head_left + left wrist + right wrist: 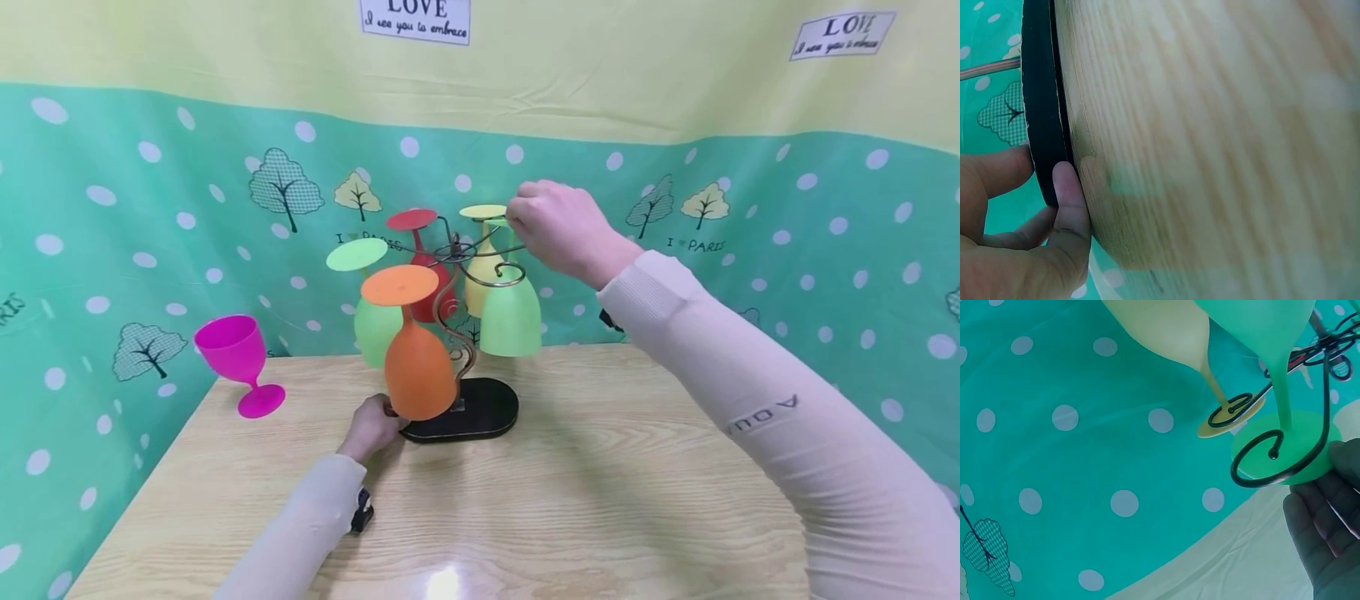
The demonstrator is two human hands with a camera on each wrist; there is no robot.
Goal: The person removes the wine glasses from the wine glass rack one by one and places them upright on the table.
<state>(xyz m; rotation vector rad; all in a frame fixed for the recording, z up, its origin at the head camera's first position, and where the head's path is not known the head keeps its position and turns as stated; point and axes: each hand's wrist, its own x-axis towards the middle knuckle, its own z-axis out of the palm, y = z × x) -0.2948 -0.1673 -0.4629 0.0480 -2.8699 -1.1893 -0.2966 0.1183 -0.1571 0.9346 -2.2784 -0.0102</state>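
Observation:
A wire goblet rack point(469, 348) stands on an oval black base point(491, 408). My left hand point(372, 429) grips the left end of that base, thumb and fingers on either side of its edge point(1044, 119). High on the right, my right hand point(562, 229) pinches the foot of a light green goblet point(512, 321), which hangs upside down. Its stem sits inside a curled hook point(1238, 465), and the fingers touch the rim of its foot point(1319, 440). Also upside down on the rack are an orange goblet point(420, 375), another green goblet point(372, 325), a red one point(424, 271) and a yellow one point(478, 287).
A magenta goblet point(232, 346) appears upright but tilted at the left, near the edge of the wooden table point(600, 500). Behind everything hangs a teal and yellow curtain point(585, 158) with dots and trees.

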